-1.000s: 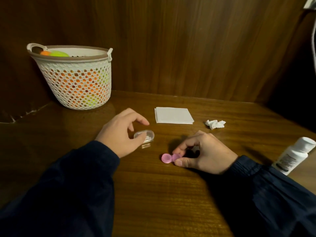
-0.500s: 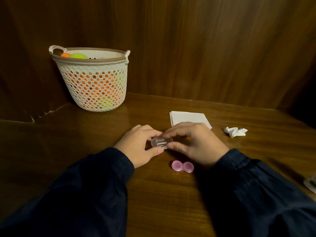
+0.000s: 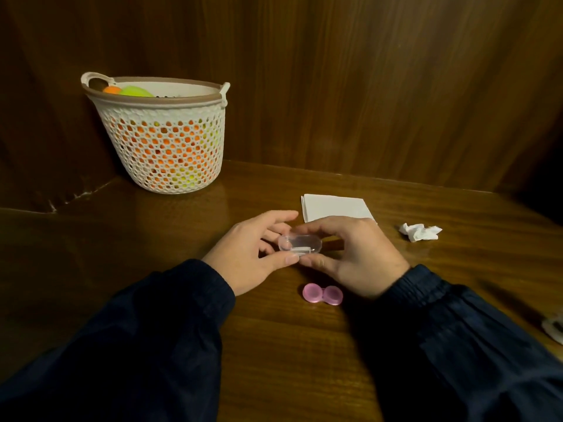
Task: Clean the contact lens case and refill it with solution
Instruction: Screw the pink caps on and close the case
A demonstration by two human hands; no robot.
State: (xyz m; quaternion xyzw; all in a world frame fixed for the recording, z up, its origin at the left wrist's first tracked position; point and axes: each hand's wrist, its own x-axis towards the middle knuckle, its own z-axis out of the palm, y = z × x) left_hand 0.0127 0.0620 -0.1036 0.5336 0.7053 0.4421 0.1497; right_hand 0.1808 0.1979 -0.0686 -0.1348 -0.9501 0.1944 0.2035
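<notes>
Hands: left hand (image 3: 248,254) & right hand (image 3: 353,254) fingers pinch small clear oval plastic box (image 3: 300,244).
Pink twin-cup lens case (image 3: 323,294): capped, on surface.
Left: refill prob. pending.

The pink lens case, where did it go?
The pink lens case lies on the wooden table near the middle of the head view, just below the right hand, which holds a clear plastic box together with the left hand.

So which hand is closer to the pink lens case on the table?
Right. The right hand sits just above the pink lens case; the left hand lies farther to its left. Both hold the clear oval case.
</notes>
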